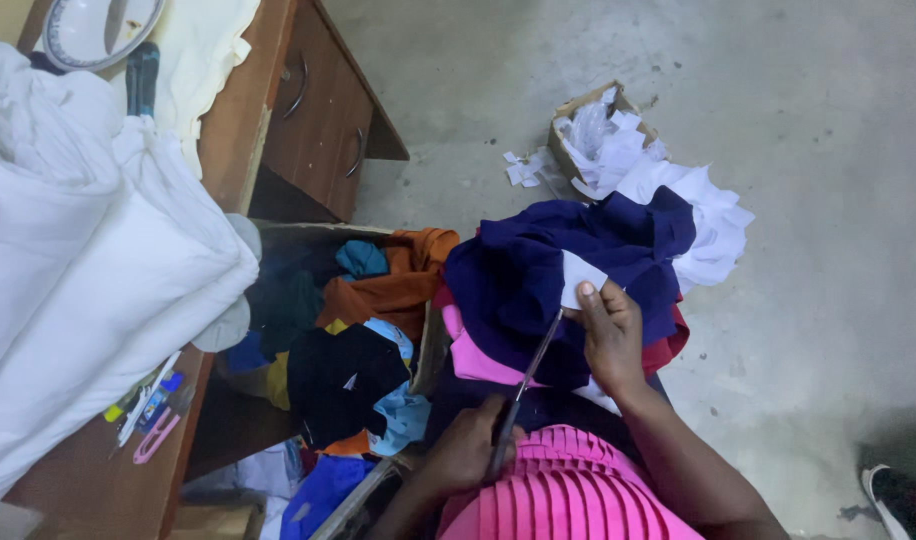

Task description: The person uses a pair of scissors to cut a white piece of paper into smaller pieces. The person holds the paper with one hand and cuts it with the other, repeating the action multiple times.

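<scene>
pink pleated top [568,490]: closest thing to the camera, right under both hands, bright pink with stitched pleats
white fabric pile [78,240]: big folded heap way off to the left of the hands, sitting on the wooden desk [98,480]
pens and pink snips [148,415]: small clutter on the desk edge, well left of the left hand
box of scraps [348,350]: open box just left of the left hand, stuffed with orange, black, light blue and yellow cloth
left hand [463,450]: curled shut around the handles of the scissors [528,385], low down near the pink top
scissors: long blades pointing up and right from the left hand toward the right hand, tip just at the white piece; can't really tell if the blades are apart or together
navy fabric [538,275]: bunched in the lap above both hands, with pink and red cloth poking out beneath it
right hand [610,335]: up and right of the left hand, resting on the navy fabric, thumb and fingers pinched on the white piece [581,278]
white piece: small pale patch at the right hand's fingertips, lying against the navy fabric
cardboard box of white offcuts [598,135]: on the concrete floor, well beyond the right hand
shoe [898,500]: far right of the hands, at the picture's edge
</scene>
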